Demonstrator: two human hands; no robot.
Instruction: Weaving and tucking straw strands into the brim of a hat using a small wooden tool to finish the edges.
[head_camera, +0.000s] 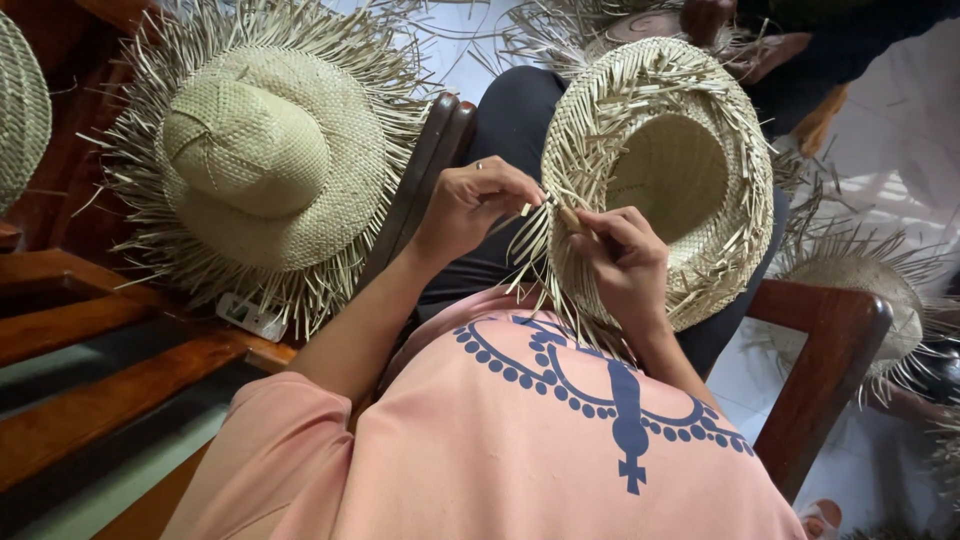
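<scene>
Left hand (470, 205): grip pinching loose strands of upturned pale woven straw hat (690, 110).
Right hand (625, 265): grip closed on brim strand.
Risk: brittle strand may snap if overbent.

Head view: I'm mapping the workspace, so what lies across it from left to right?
Finished straw hat → left hand → right hand on the unfinished hat → wooden chair arm → another fringed hat.

Packages, labels, signs, screens: one doubtful item. A small white rectangular tag (248, 316) with dark marks lies under the fringe of the finished straw hat (262, 160) to my left; too blurred to judge further.
</scene>
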